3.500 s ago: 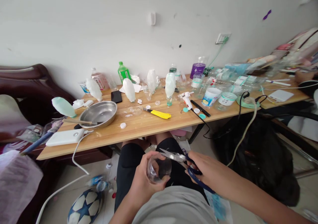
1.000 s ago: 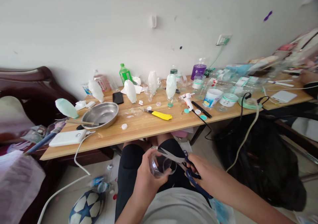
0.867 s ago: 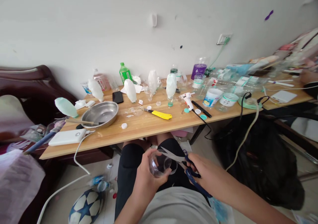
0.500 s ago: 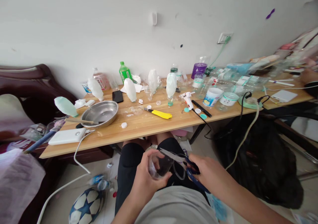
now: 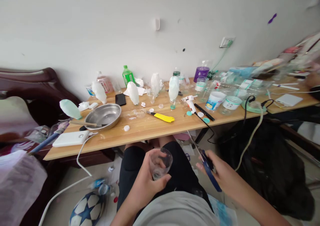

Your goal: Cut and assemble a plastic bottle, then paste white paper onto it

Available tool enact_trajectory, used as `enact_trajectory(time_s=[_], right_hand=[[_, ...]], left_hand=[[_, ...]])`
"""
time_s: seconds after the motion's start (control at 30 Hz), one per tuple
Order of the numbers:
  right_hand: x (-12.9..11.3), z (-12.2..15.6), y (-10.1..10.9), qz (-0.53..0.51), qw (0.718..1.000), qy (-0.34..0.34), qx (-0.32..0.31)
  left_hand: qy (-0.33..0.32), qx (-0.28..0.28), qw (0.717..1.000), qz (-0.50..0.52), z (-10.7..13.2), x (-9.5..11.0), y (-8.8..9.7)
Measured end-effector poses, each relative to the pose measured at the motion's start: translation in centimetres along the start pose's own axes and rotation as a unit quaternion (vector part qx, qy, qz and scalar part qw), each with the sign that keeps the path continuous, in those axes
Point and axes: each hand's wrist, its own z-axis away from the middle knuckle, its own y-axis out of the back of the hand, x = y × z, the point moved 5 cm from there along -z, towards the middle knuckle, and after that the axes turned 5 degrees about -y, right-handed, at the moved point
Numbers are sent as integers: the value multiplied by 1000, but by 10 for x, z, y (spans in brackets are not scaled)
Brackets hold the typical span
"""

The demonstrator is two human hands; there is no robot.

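My left hand (image 5: pixel 146 177) is wrapped round a cut piece of clear plastic bottle (image 5: pixel 165 161), cup-shaped, its open rim tilted up above my lap. In my right hand (image 5: pixel 217 167) is a pair of scissors (image 5: pixel 208 171) with dark blue handles. The blades point up and left, towards the table's front edge, apart from the plastic piece. On the wooden table (image 5: pixel 150 129) in front lie a yellow utility knife (image 5: pixel 163 117), a white glue gun (image 5: pixel 191 104) and a black marker-like stick (image 5: pixel 204 111).
A metal bowl (image 5: pixel 106 114) and a white power bank (image 5: pixel 71 138) are on the left. Several bulb shapes, such as a white one (image 5: pixel 133 93), stand along the table. Clear bottles (image 5: pixel 230 104) crowd the right. A ball (image 5: pixel 87 209) lies on the floor; a person's hand (image 5: pixel 313 80) is far right.
The scissors have moved right and away from the plastic piece. A thin clear strip that hung between my hands no longer shows there. My left hand still holds the piece.
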Motion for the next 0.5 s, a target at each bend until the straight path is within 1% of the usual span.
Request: enact_trajectory(time_s=[0.07,0.17,0.3,0.37,0.43,0.5], right_hand=[[-1,9,-9,-19,999,-2,-32],[-4,20,-25,-36,997,-19,-71],[-16,25,-37,-44,996,-3,-72],[-23,24,-39,-50,996,-7,-74],[-29,24,-41,-57,995,-17,-80],[-34,23,-43,-63,995,-15,-76]], left_hand=[[-8,20,1000,1,-4,0,5],[-6,66,997,-37,-5,-2,13],[-6,131,987,-87,-1,-6,22],[-6,140,986,-92,0,-7,23],[-11,148,986,-78,2,-5,23],[-20,163,986,-41,2,-1,23]])
